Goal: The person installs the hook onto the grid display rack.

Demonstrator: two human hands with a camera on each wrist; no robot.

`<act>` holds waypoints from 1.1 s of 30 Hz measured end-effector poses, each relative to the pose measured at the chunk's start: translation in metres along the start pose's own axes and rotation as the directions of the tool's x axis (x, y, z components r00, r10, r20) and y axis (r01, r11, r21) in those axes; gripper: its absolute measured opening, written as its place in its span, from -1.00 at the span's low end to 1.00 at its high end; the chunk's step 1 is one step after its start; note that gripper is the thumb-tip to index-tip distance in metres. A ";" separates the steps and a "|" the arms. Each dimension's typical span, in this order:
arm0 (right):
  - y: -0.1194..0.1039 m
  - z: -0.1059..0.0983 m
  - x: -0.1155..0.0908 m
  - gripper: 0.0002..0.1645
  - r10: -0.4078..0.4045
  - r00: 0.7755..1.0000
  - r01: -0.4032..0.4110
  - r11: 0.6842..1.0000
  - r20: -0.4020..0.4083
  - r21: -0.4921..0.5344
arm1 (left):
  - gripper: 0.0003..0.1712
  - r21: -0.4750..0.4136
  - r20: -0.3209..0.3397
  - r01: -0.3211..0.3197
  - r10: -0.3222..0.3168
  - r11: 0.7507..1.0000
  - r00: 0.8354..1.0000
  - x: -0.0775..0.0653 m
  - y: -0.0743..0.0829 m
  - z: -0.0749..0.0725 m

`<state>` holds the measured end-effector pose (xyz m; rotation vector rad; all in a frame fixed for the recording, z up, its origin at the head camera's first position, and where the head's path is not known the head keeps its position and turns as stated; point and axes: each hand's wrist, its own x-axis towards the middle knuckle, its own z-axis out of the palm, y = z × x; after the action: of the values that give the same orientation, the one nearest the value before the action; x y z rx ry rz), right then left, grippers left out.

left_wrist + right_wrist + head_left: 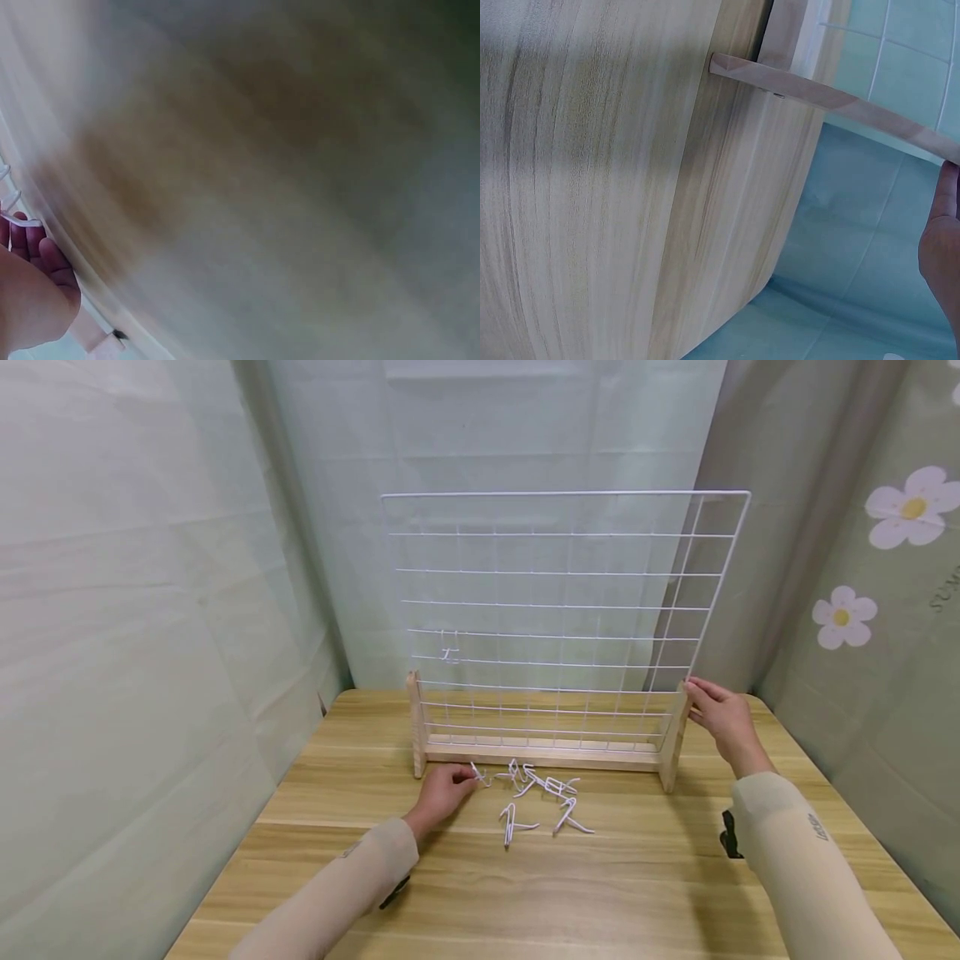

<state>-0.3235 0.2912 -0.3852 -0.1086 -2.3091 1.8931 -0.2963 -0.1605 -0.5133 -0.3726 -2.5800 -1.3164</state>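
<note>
Hook location: white wire hook (pixel 482 776) at the fingertips of the left hand (pixel 442 795), in front of the left end of the base plank (pixel 542 755); contact with the worktop (pixel 600 893) cannot be told.
Left fingers: narrow, pinching the wire.
Right fingers: right hand (pixel 722 718) grips the top of the right upright (pixel 674 741), beside the edge of the wire grid (pixel 555 606).
Hook weight: probably very light; a fingertip pinch should suffice.
Hook stiffness: likely rigid bent wire; expect little flex under normal finger pressure.
Hook surface: white finish, probably smooth; thin sections may roll or twist in the pinch.
Hook grip point: projecting prong preferred, so that the bent ends stay free.
Loose hooks: several lie in a close group (pixel 552 787) before the base plank, some crossing; judged liable to snag, so lift singly. Two nearer ones (pixel 509 827) (pixel 567 818) lie apart and offer easier access.
Hung hook (pixel 449 651): on the lower left of the wire grid.
Grid handling: thin wires, likely springy over the wide span; steady by the wooden right upright rather than mid-wire.
Fragility: low for hooks; finish may scratch.
</note>
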 end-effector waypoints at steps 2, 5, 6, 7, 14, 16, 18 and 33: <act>-0.001 0.000 0.000 -0.19 0.003 1.000 -0.003 1.000 0.000 0.002 | -0.96 -0.002 0.011 0.004 -0.004 1.000 1.000 0.000 0.000 0.000; -0.001 0.001 -0.001 -0.19 0.002 1.000 -0.002 1.000 0.001 0.001 | -0.94 0.008 0.025 -0.009 0.008 1.000 1.000 0.001 0.002 -0.001; -0.001 0.001 -0.001 -0.19 0.003 1.000 -0.003 1.000 0.001 0.002 | -0.93 0.010 0.031 -0.009 0.009 1.000 0.999 0.001 0.003 -0.001; -0.001 0.001 -0.001 -0.20 0.000 1.000 0.000 1.000 0.002 -0.002 | -0.92 0.016 0.034 -0.012 0.011 1.000 0.999 0.001 0.003 -0.002; -0.002 0.001 -0.001 -0.21 0.010 1.000 -0.010 1.000 0.001 -0.003 | -0.91 0.026 0.014 -0.021 0.020 0.999 1.000 0.001 0.004 -0.002; -0.002 0.002 -0.001 -0.21 0.010 1.000 -0.010 1.000 0.001 -0.003 | -0.90 0.017 0.004 -0.001 0.001 1.000 1.000 0.001 0.004 -0.002; -0.002 0.002 -0.001 -0.21 0.006 1.000 -0.006 1.000 0.001 -0.009 | -0.90 0.010 -0.002 0.014 -0.014 1.000 1.000 0.001 0.004 -0.003; -0.001 0.000 -0.002 -0.19 -0.019 1.000 0.019 0.999 0.015 -0.043 | -0.96 -0.007 -0.013 0.051 -0.051 0.999 0.999 0.002 -0.001 -0.003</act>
<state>-0.3213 0.2910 -0.3846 -0.0782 -2.3521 1.8420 -0.2984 -0.1632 -0.5119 -0.3000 -2.5914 -1.3406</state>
